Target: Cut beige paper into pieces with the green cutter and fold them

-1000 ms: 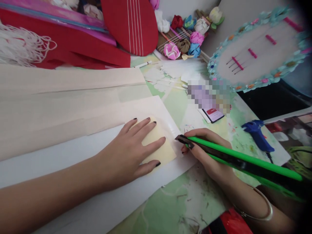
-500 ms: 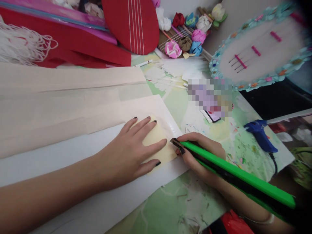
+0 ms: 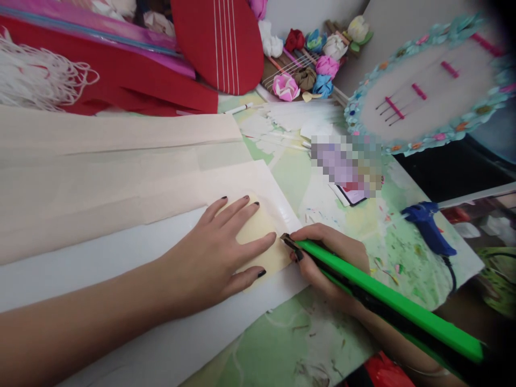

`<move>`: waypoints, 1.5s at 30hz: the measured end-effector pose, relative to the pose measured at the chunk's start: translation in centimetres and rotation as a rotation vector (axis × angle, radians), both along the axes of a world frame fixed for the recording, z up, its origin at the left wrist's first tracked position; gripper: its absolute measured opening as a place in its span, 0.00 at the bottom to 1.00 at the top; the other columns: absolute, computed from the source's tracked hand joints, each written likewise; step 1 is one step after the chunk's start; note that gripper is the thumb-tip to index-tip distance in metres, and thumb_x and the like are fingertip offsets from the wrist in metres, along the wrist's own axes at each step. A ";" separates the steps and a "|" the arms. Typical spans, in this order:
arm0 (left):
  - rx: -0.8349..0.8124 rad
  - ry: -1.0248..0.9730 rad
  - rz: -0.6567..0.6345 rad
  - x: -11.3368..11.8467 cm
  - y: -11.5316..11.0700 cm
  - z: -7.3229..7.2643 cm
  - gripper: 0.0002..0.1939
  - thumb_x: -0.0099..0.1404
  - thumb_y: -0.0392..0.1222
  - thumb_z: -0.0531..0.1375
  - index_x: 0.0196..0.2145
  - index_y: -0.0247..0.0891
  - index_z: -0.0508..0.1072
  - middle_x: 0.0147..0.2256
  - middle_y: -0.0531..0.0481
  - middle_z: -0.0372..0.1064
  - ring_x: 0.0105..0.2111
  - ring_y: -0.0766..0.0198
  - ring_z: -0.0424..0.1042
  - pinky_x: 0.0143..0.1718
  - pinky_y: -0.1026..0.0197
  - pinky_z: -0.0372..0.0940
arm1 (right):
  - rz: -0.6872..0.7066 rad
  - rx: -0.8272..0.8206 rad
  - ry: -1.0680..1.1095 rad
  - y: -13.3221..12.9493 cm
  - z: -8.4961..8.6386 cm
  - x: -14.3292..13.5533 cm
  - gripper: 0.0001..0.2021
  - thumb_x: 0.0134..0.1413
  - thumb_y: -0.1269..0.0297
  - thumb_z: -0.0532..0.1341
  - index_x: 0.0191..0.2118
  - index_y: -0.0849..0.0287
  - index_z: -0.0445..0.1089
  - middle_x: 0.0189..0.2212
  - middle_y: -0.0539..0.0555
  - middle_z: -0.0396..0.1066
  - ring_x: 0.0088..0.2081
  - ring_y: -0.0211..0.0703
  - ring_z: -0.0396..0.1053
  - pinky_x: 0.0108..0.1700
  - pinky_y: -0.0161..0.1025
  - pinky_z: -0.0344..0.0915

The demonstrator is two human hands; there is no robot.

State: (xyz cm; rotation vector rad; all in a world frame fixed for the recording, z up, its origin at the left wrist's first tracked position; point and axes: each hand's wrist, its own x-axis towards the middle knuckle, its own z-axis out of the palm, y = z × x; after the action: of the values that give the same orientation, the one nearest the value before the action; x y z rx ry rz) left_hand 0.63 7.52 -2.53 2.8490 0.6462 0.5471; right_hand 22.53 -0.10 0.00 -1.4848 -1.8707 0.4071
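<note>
My left hand (image 3: 226,244) lies flat with its fingers spread, over a pale yellow piece (image 3: 258,231). That piece rests on a white sheet (image 3: 161,247) near the sheet's right end. In my right hand (image 3: 322,258) is a long green and black utility knife (image 3: 387,298). Its short blade end points left, close to the yellow piece's right edge and just right of my left index fingertip. Whether the blade touches the sheet I cannot tell.
Cream sheets (image 3: 100,183) lie at the left. A phone (image 3: 355,193), partly blurred, and a blue glue gun (image 3: 431,228) are on the right. Behind stand a red rounded panel (image 3: 220,43) with white strings, paper flowers (image 3: 306,78), and a flower-edged oval (image 3: 431,91).
The view has shifted slightly. My left hand stays flat in the same place, and the knife's blade end has barely moved.
</note>
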 end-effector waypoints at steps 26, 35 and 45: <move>-0.023 0.002 0.017 0.1 -0.1 0.2 0.19 0.66 0.47 0.57 0.55 0.46 0.69 0.61 0.33 0.55 0.62 0.38 0.54 0.58 0.31 0.53 | 0.073 -0.025 -0.040 -0.7 0.3 0.4 0.13 0.49 0.75 0.57 0.40 0.53 0.68 0.30 0.50 0.73 0.29 0.38 0.72 0.30 0.35 0.68; -0.049 -0.018 0.035 0.2 -0.2 0.2 0.22 0.62 0.49 0.62 0.54 0.45 0.69 0.60 0.32 0.56 0.63 0.38 0.53 0.58 0.31 0.53 | 0.062 0.045 -0.091 -0.6 0.2 0.5 0.15 0.50 0.75 0.57 0.43 0.52 0.68 0.32 0.53 0.75 0.31 0.42 0.75 0.28 0.35 0.72; -0.065 0.005 0.069 0.5 -0.4 0.6 0.22 0.63 0.50 0.60 0.53 0.44 0.69 0.59 0.32 0.59 0.63 0.38 0.55 0.58 0.31 0.55 | 0.117 -0.011 -0.106 -0.8 0.5 2.0 0.18 0.51 0.76 0.59 0.48 0.55 0.67 0.38 0.55 0.76 0.37 0.43 0.77 0.36 0.33 0.75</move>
State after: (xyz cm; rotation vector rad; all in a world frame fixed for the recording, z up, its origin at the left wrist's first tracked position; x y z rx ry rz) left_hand 1.10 7.10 -1.94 2.7773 0.7515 0.5199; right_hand 24.52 -0.88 0.48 -1.4332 -2.0491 0.4009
